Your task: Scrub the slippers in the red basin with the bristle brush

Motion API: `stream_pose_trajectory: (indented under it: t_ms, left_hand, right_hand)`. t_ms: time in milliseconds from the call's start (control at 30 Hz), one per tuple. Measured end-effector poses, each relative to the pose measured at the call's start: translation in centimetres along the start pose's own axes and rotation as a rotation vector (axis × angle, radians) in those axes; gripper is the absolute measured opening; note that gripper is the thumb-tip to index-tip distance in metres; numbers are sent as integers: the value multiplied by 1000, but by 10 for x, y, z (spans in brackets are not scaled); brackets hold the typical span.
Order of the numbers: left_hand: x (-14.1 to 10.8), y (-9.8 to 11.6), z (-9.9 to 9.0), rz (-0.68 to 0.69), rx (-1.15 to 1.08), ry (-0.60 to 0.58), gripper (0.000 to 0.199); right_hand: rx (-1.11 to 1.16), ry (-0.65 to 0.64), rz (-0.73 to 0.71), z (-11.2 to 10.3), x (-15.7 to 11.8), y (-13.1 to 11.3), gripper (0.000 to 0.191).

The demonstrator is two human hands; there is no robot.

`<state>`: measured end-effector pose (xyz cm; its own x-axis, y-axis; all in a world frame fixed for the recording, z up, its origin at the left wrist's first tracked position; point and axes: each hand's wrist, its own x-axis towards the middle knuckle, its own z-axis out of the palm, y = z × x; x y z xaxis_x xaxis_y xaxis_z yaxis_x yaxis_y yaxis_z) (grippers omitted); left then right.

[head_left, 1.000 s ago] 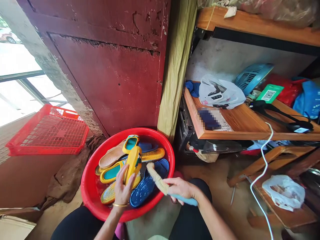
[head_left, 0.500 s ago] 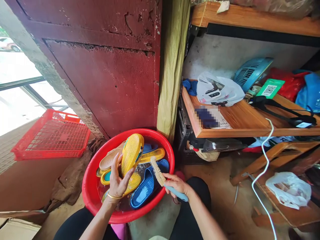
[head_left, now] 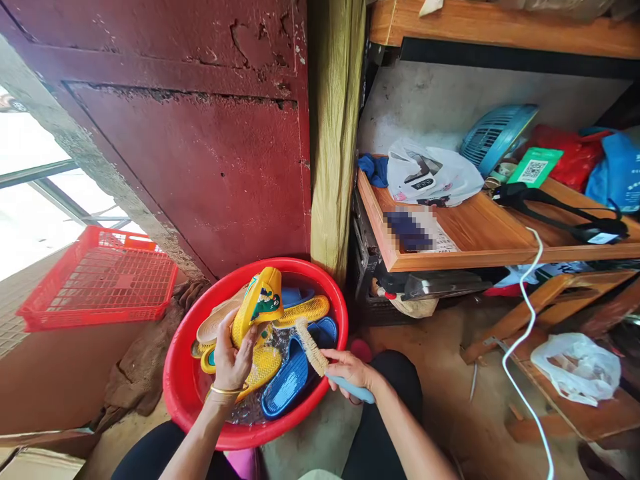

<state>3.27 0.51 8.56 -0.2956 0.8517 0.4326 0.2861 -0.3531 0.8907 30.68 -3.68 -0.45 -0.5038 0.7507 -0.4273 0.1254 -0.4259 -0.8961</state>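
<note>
My left hand [head_left: 234,360] holds up a yellow slipper [head_left: 260,303] with a green cartoon figure on its strap, above the red basin [head_left: 175,400]. In my right hand [head_left: 350,373], at the basin's right rim, is a brush [head_left: 313,348] with pale bristles and a grey-blue handle. The bristles are apart from the held slipper. Below, in water, lie a blue slipper [head_left: 287,383], several yellow slippers, one of them [head_left: 310,310] at the back, and a beige one [head_left: 213,325] at the left.
A red plastic crate [head_left: 100,280] stands at the left, beside a brown cloth [head_left: 145,367]. Behind the basin is a dark red door [head_left: 200,180]. A wooden shelf [head_left: 470,223] with bags and a blue fan [head_left: 493,137] is at the right. A white cable [head_left: 525,400] hangs there.
My left hand has turned the yellow slipper, so its strap and green figure now show. The brush in my right hand has shifted slightly left and down. The camera view has moved a little.
</note>
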Motion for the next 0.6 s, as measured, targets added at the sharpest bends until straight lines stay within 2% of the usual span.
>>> stream_pose_trajectory:
  t_ms: [33, 100, 200, 300, 367, 467, 600]
  left_hand:
    - [1, -1, 0, -33, -35, -7, 49]
    - [0, -5, 2, -181, -194, -22, 52]
    - [-6, -16, 2, -571, -568, -66, 55]
    - [-18, -26, -2, -904, -793, -131, 59]
    - [-25, -29, -5, -1003, -857, -146, 60]
    - [-30, -29, -7, -1059, -905, -123, 59]
    - [-28, -27, -4, -1116, -875, -123, 72]
  right_hand:
    - [-9, 3, 5, 0, 0, 0, 75]
    - [-19, 10, 12, 1, 0, -1, 74]
    - [-9, 18, -3, 3, -1, -1, 70]
    - [8, 44, -52, 6, -2, 1, 69]
    - [7, 98, -87, 11, -1, 1, 72]
    - [-62, 201, -138, 24, 3, -5, 74]
    - [-212, 282, -235, 50, 7, -29, 61]
